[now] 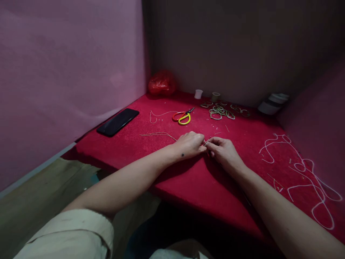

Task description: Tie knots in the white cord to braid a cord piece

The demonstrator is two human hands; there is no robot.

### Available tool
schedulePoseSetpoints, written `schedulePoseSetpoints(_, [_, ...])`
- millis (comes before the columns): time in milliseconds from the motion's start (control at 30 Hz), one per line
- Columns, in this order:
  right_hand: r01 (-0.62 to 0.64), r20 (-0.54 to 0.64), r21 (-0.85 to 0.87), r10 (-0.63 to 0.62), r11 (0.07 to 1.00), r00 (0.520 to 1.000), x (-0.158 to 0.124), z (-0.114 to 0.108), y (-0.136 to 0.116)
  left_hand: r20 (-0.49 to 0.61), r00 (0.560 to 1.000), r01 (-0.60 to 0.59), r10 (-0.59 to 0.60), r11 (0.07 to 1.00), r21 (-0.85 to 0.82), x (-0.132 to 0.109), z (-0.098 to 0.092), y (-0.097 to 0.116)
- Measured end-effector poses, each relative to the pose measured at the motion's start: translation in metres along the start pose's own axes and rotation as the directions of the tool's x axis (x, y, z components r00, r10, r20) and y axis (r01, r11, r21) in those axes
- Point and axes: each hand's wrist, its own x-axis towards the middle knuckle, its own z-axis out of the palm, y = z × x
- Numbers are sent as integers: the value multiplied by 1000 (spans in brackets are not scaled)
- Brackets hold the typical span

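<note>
Red felt-covered table set into a corner, with a pink wall at the left and a darker wall behind.

Item 1: left hand, resting on the felt near the table's middle, fingers curled and closed, fingertips meeting those of the other hand.

Item 2: right hand, also resting on the felt, fingers bent inward. Both hands are pressed together at the fingertips, pinching a small pale piece of cord between them; its exact form is too small to tell.

Item 3: thin pale strand, lying on the felt just left of the left hand, running toward the wrist.

Item 4: scissors with 1 red and 1 yellow handle loop, lying flat beyond the hands, blades pointing away to the right.

Item 5: heap of beaded loops, right of the scissors, near the back of the table.

Item 6: dark phone, face up, near the left edge beside the pink wall.

Item 7: red plastic bag, in the far corner.

Item 8: 2 small spools, at the back edge, side by side but apart.

Item 9: long white cord, looped loosely across the right side of the felt, well apart from the hands.

Item 10: short pale offcuts, scattered between the scissors and the hands.
</note>
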Motion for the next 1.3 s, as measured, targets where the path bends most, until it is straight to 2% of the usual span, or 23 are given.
schedulePoseSetpoints(133, [-34,-17,-19,33,999,999,0,-1,1,-41,999,37,-33,994,103,-3,6,8])
schedulePoseSetpoints(267, [-36,2,14,36,999,999,0,-2,2,-62,998,25,-18,994,107,-4,4,6])
schedulePoseSetpoints(333, [-35,5,22,35,999,999,-1,-2,2,-44,999,-5,9,998,69,-2,1,1])
schedulePoseSetpoints(467, [-31,3,24,31,999,1000,-1,-1,1,17,998,-65,68,992,-111,0,-5,-2])
schedulePoseSetpoints(533, [-16,2,13,15,1000,1000,-1,-1,0,24,999,-33,37,987,-155,1,-4,0])
schedulePoseSetpoints(733, [-39,24,28,38,999,999,-1,-2,2,-51,998,19,-21,999,-37,2,6,4])
schedulePoseSetpoints(867, [-43,31,60,41,997,999,-1,-2,4,-89,996,-2,-13,987,-161,5,5,1])
schedulePoseSetpoints(933, [-45,42,81,42,996,998,0,-2,5,-79,996,14,-33,973,-229,6,3,0])
schedulePoseSetpoints(1000, [-25,3,76,25,997,1000,0,-2,6,-61,997,38,-57,961,-275,6,1,-1])
schedulePoseSetpoints(1067, [84,-125,-15,-85,996,988,-1,-2,7,-49,996,59,-77,951,-302,6,0,-2])
schedulePoseSetpoints(1133, [243,-243,-213,-292,946,925,-3,-2,7,-39,995,76,-93,946,-316,6,-1,-2])
schedulePoseSetpoints(1200, [332,-228,-395,-442,856,868,-6,-2,6,-24,994,92,-105,941,-327,6,-2,-2])
schedulePoseSetpoints(1233, [337,-188,-451,-457,827,869,-7,-2,6,-16,994,98,-109,938,-332,5,-2,-1])
schedulePoseSetpoints(1300, [293,-117,-505,-400,812,909,-8,0,5,-2,994,104,-111,934,-342,5,-3,0])
